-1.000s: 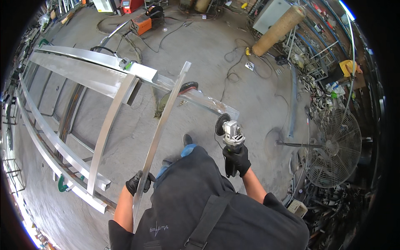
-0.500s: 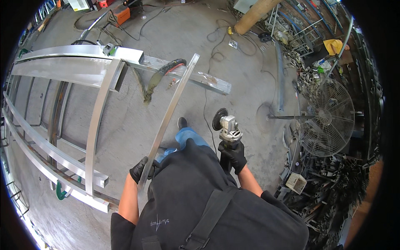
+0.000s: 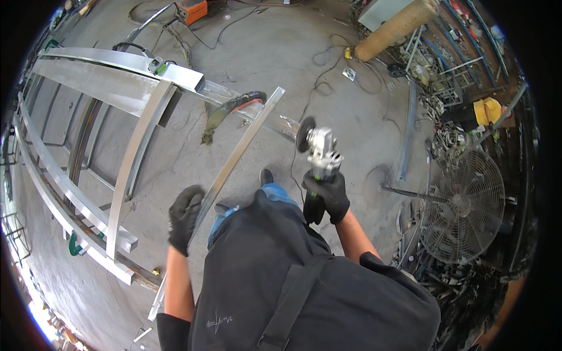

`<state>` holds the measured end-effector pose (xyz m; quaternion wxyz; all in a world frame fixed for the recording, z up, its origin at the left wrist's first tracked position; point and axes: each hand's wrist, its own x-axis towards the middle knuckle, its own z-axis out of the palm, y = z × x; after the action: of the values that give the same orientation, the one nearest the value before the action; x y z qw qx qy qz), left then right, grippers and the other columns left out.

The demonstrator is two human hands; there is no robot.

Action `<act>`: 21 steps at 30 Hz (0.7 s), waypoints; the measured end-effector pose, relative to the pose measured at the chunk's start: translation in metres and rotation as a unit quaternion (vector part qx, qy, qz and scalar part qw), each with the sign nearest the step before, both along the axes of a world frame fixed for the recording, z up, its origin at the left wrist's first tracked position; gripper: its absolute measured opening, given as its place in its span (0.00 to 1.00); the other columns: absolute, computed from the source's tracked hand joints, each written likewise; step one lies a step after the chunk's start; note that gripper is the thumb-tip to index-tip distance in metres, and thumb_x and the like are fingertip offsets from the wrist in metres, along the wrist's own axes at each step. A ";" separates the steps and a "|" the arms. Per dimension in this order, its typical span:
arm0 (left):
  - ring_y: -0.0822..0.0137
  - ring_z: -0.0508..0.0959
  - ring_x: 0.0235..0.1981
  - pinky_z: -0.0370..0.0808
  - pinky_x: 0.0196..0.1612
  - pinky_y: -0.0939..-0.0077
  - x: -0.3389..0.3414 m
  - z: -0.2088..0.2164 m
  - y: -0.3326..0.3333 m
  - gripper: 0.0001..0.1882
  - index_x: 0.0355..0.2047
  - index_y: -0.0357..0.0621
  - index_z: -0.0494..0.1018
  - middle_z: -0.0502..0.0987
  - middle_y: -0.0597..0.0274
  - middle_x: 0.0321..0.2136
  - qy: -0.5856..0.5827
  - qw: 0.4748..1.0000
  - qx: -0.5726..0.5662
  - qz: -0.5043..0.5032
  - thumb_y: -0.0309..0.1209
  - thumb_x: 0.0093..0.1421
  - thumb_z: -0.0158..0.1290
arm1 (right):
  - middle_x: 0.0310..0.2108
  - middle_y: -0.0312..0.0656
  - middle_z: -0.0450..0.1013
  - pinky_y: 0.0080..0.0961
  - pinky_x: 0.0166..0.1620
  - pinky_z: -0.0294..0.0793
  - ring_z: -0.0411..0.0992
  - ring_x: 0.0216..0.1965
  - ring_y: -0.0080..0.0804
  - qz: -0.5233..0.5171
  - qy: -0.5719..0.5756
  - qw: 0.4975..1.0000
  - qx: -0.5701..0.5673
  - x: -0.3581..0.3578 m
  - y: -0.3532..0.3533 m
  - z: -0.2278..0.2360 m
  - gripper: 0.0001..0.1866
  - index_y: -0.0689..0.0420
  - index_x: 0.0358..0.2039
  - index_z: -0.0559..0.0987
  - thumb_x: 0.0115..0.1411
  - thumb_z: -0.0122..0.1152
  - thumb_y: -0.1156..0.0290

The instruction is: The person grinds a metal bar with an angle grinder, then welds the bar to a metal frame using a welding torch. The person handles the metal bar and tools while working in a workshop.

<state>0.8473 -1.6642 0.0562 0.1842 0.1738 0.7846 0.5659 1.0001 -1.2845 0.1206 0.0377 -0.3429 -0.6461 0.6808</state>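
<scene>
My right hand (image 3: 329,197), in a black glove, is closed around the body of an angle grinder (image 3: 324,146). Its dark round disc (image 3: 303,134) points up and left, before the end of a steel tube. My left hand (image 3: 186,215), also gloved, is beside the lower part of a long flat metal bar (image 3: 237,155). Its fingers are bent but do not wrap around the bar; part of the bar is hidden by the hand and forearm. The bar's far end lies across the horizontal square tube (image 3: 211,90).
To the left stands a curved metal frame (image 3: 132,149) with clamps (image 3: 157,66) on it. A draped hose-like bundle (image 3: 219,121) hangs over the tube. Cords (image 3: 319,88) run over the floor. On the right are a large caged fan (image 3: 462,205) and heaps of metal scrap.
My left hand has loosened from the bar and moved up and left beside it. The grinder in my right hand has risen slightly. The whole view has shifted.
</scene>
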 end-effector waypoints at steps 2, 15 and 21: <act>0.61 0.78 0.51 0.74 0.58 0.65 0.013 0.026 0.084 0.21 0.56 0.35 0.72 0.78 0.53 0.50 -0.192 0.967 0.164 -0.017 0.33 0.65 0.55 | 0.33 0.39 0.77 0.29 0.40 0.76 0.76 0.33 0.29 0.000 0.092 0.992 -0.082 -0.027 0.024 0.013 0.12 0.62 0.38 0.79 0.56 0.68 0.70; 0.58 0.80 0.46 0.77 0.49 0.68 0.018 0.075 0.267 0.57 0.68 0.29 0.49 0.77 0.47 0.47 -0.106 0.938 -0.026 -0.330 0.50 0.52 0.69 | 0.42 0.43 0.75 0.42 0.47 0.78 0.76 0.40 0.38 0.019 0.202 0.892 -0.404 -0.087 0.069 0.023 0.33 0.59 0.62 0.62 0.60 0.62 0.62; 0.62 0.82 0.42 0.78 0.43 0.70 0.007 0.072 0.246 0.54 0.71 0.28 0.34 0.79 0.44 0.47 -0.277 0.872 0.041 -0.401 0.36 0.59 0.59 | 0.36 0.42 0.74 0.37 0.43 0.77 0.75 0.36 0.36 -0.011 0.163 0.887 -0.432 -0.092 0.067 -0.002 0.26 0.58 0.54 0.68 0.58 0.63 0.63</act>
<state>0.8548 -1.4182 0.1277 0.5981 0.3171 0.5400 0.5002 0.9085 -1.2172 0.1188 -0.0015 -0.2167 -0.2693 0.9384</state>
